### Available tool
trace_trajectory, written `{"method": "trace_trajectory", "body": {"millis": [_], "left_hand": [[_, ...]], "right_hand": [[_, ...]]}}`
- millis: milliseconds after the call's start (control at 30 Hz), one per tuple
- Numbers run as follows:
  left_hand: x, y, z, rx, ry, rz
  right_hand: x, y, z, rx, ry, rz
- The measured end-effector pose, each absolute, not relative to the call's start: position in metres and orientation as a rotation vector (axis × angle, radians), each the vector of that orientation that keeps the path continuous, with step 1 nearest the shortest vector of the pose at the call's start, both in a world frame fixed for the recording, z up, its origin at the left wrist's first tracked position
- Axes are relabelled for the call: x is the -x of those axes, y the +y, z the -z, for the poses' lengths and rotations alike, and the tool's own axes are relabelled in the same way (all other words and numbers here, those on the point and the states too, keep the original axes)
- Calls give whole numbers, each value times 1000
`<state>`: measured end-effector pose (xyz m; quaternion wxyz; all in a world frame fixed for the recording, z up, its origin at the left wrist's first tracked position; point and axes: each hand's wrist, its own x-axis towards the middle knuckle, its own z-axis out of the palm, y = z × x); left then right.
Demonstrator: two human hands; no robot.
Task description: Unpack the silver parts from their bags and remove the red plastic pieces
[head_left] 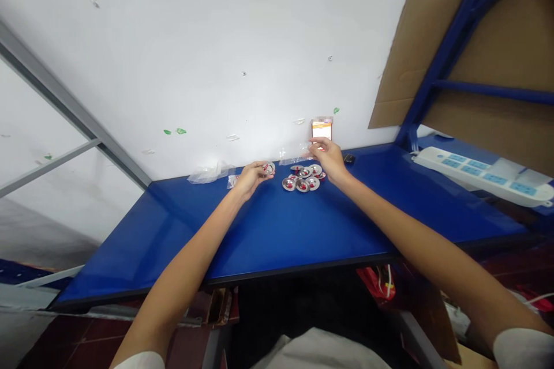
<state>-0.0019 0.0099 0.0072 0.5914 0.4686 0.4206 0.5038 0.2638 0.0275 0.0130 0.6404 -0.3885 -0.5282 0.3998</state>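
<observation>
Reaches forward with both bare forearms over the blue worktop [277,230]
Grips one round metal disc [269,169], marked with red, in the left hand [253,177], pinched at the fingertips on the side toward the right hand [328,155]
Holds the right hand a little farther from the body, with thumb and fingertips drawn to a narrow gap
Cannot tell whether pinching the thin clear bag [294,154] just left of those fingertips or only hovering beside it
Has a cluster of similar metal discs [302,185], red in the middle and partly overlapping, on the worktop between the two hands, to the right of the left hand and nearer the body than the right fingertips
Shows a small clear packet [232,181] just left of the left hand, and crumpled clear plastic [210,173] farther left, by the foot of the white wall [242,40]
Shows an upright lit screen [321,128], orange and white, directly behind the right hand and partly hidden by it
Has a small dark object [349,158] just right of the right hand, and a white power strip [480,176] well to its right
</observation>
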Motion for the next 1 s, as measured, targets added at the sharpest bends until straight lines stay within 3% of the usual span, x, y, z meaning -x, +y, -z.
{"method": "trace_trajectory", "body": {"millis": [467, 767, 1000], "left_hand": [[-46, 15, -1, -2299, 1165, -972], [-84, 46, -6, -2435, 1196, -817], [-76, 59, -8, -2175, 1344, -686]], "right_hand": [[-274, 40, -13, 926, -1208, -776], [-288, 54, -11, 960, -1195, -728], [-290, 52, -17, 951, -1144, -783]]}}
